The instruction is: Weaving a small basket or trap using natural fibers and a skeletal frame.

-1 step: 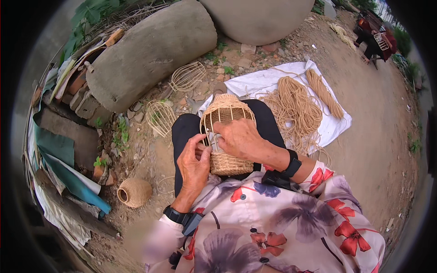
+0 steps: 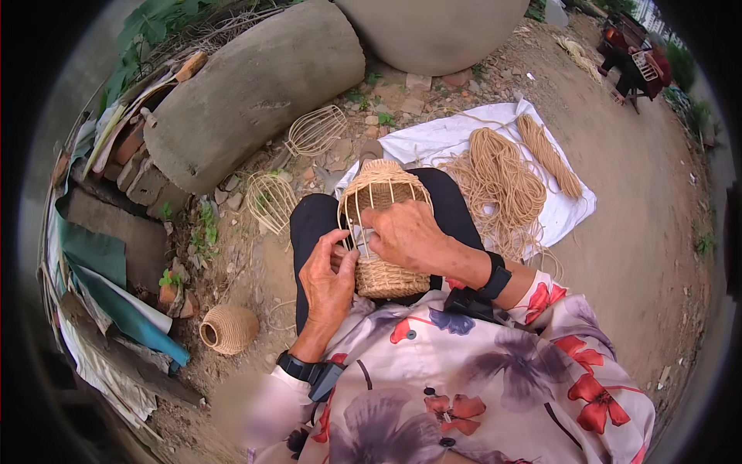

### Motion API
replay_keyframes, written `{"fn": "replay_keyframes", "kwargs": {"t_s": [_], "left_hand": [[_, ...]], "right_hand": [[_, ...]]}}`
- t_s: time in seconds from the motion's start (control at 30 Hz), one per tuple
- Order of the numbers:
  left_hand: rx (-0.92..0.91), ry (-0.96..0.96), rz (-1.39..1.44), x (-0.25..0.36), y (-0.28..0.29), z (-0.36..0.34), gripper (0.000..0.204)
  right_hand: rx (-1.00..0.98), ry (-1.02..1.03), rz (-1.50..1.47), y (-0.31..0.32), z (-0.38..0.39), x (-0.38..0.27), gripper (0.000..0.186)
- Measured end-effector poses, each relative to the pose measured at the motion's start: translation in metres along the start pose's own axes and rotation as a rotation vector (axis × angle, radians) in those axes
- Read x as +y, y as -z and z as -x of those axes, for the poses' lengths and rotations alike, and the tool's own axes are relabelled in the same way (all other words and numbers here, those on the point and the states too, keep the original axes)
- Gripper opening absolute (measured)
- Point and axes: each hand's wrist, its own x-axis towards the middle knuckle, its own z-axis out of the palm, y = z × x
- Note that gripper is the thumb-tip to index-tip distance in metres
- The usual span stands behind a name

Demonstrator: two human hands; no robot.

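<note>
A partly woven basket (image 2: 393, 280) stands between my knees, tan cord wound round its bottom and top, with pale bare ribs exposed across the middle. My left hand (image 2: 328, 277) is closed at its left side, thumb and fingertips pinching a rib by the edge of the weave. Over the front of the ribs lies my right hand (image 2: 410, 236), its fingers curled into the gap in the basket's wall. What those fingertips grip is hidden. Something whitish shows through the ribs between the two hands.
Tan cord (image 2: 506, 182) lies heaped beside a bundled hank (image 2: 547, 155) on a white sheet (image 2: 576, 203). Two bare rib frames (image 2: 317, 130) and a small finished woven basket (image 2: 230, 329) rest on the dirt to the left. A concrete cylinder (image 2: 255, 93) lies behind. Far right, a person sits.
</note>
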Motion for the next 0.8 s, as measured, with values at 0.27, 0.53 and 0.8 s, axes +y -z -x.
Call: {"fn": "replay_keyframes", "kwargs": {"t_s": [0.27, 0.53, 0.8], "left_hand": [[-0.204, 0.156, 0.285, 0.001, 0.004, 0.001, 0.019], [-0.295, 0.319, 0.408, -0.014, 0.026, 0.002, 0.017], [-0.340, 0.353, 0.431, -0.018, 0.033, 0.002, 0.012]], "right_hand": [[-0.075, -0.083, -0.230, 0.009, 0.010, 0.029, 0.014], [-0.139, -0.214, -1.045, 0.032, 0.050, 0.057, 0.013], [-0.152, 0.014, -1.101, 0.002, 0.085, 0.070, 0.022]]}}
